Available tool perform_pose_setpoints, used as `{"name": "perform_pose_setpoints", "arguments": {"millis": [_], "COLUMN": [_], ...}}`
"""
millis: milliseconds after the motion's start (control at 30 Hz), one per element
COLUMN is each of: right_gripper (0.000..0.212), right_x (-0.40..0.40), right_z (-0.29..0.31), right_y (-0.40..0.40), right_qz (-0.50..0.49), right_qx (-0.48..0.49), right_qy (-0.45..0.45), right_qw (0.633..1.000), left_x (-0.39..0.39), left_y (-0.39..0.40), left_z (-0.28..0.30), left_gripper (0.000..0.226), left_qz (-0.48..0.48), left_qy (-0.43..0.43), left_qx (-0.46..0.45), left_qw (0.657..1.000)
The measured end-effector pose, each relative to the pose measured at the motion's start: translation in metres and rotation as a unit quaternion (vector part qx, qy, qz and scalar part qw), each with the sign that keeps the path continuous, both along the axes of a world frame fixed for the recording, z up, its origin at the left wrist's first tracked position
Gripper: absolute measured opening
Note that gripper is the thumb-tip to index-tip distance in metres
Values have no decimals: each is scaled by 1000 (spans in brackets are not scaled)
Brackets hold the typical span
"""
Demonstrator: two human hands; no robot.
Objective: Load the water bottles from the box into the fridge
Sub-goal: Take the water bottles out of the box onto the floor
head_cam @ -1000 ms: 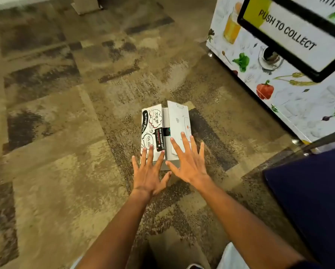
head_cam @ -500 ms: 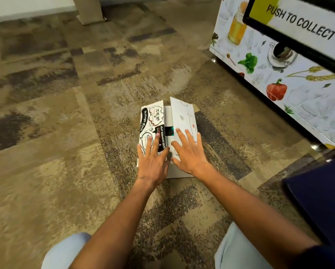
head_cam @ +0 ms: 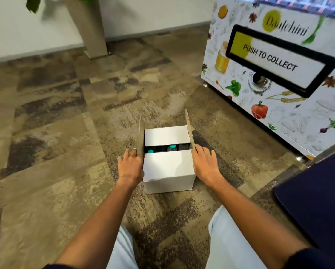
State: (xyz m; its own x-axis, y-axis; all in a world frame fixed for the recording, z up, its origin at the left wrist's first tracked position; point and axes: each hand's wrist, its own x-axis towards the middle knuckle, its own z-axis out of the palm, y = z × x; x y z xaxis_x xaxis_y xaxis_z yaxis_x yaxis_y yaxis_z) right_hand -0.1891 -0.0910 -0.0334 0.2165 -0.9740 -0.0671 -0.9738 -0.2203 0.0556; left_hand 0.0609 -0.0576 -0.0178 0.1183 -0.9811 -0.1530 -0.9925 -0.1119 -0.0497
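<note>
Box [head_cam: 168, 167] flaps now spread apart; left hand [head_cam: 130, 166] and right hand [head_cam: 205, 164] hold them, fingers relaxed

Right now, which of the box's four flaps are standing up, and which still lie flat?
The two side flaps stand up: the left flap and the right flap. The far inner flap and near inner flap still lie flat, white.

Left hand [head_cam: 130, 166], right hand [head_cam: 205, 164] spread apart, fingers seemingly extended.
</note>
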Motion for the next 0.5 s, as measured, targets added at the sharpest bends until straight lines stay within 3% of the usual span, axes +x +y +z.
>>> {"name": "perform_pose_setpoints", "arguments": {"millis": [167, 267, 367, 500], "right_gripper": [44, 35, 35, 42], "right_x": [-21, -31, -36, -26], "right_z": [7, 4, -7, -24], "right_y": [2, 0, -7, -30], "right_qz": [-56, -99, -113, -69], "right_qx": [34, 73, 110, 114], "right_qy": [48, 78, 82, 56], "right_qw": [997, 989, 984, 990], "left_x": [12, 17, 22, 23], "left_y": [8, 11, 3, -22], "left_z": [0, -6, -15, -30], "left_gripper": [41, 46, 48, 35], "left_qz": [27, 29, 43, 15], "left_qy": [-39, -41, -14, 61], "left_qx": [84, 112, 136, 100], "left_qw": [995, 992, 990, 993]}}
